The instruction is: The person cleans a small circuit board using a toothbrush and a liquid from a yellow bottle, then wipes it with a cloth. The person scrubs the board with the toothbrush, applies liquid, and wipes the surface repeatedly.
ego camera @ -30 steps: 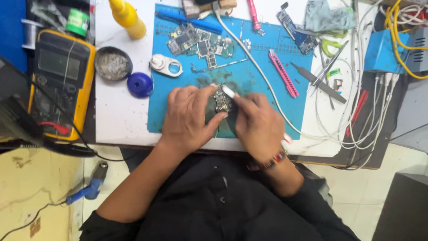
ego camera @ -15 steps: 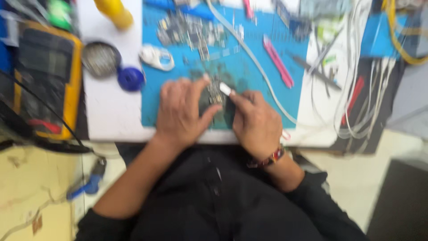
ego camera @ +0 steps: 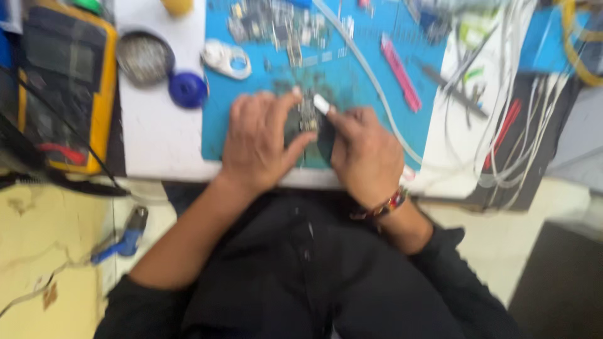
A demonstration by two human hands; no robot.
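Both hands [ego camera: 314, 141] on circuit board [ego camera: 306, 118]

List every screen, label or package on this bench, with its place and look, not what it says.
Multimeter: far left of the bench, rectangular, yellow casing around a dark face with a greyish screen.
Blue box: top right among the white cables, flat and rectangular; too blurred to say whether it is a package.
No other screens or labels can be made out; the frame is blurred.
Both hands, left and right, rest on the blue mat, away from both.
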